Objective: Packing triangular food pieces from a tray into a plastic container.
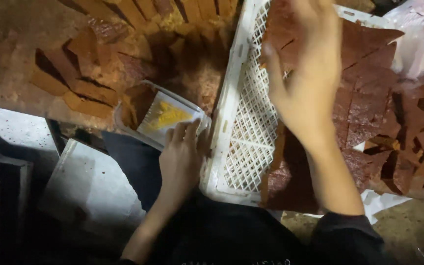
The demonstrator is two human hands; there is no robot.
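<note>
Left hand (pixel 182 157): palm down, fingers together and pointing up the frame, lying flat, not curled into a fist.
Left forearm: bare, runs from the lower centre of the frame up to the wrist, wrist straight.
Right hand (pixel 305 73): open, fingers spread and extended upward, blurred; thumb set apart on the left side.
Right forearm: bare, rises from a dark sleeve at the lower right, angled up and leftward.
Spacing: hands apart, right hand higher in frame.

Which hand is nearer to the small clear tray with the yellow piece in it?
Left. The left hand rests on the small clear tray, fingertips on its near edge. The right hand is apart from it, raised over the white lattice crate and reddish-brown sheets.
</note>
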